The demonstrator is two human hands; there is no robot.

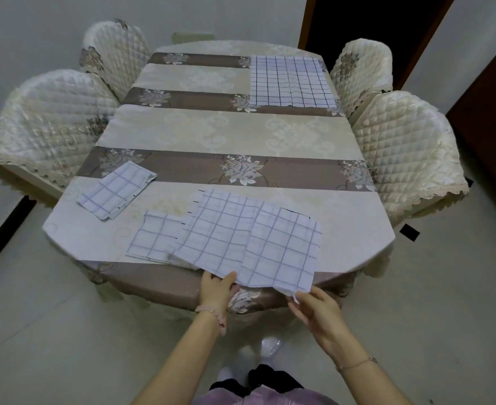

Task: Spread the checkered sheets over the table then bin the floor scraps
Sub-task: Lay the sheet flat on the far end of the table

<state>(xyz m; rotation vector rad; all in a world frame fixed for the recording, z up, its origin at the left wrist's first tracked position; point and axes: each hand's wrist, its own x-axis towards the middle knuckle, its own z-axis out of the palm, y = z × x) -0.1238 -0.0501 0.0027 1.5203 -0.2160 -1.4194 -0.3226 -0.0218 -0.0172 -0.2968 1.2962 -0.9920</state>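
Note:
A half-unfolded white checkered sheet (249, 241) lies on the near end of the table (226, 133). My left hand (217, 287) pinches its near edge at the left, and my right hand (314, 305) pinches its near right corner just off the table rim. A folded checkered sheet (156, 236) lies partly under it on the left. Another folded sheet (116, 190) rests near the table's left edge. One sheet (290, 81) lies spread flat at the far right corner. A pale scrap (270, 344) shows on the floor between my arms.
Quilted covered chairs stand at the left (51, 124), far left (115, 54), far right (361, 65) and right (407, 153). A dark doorway (372, 24) opens behind the table. A small dark piece (409, 231) lies on the floor at the right.

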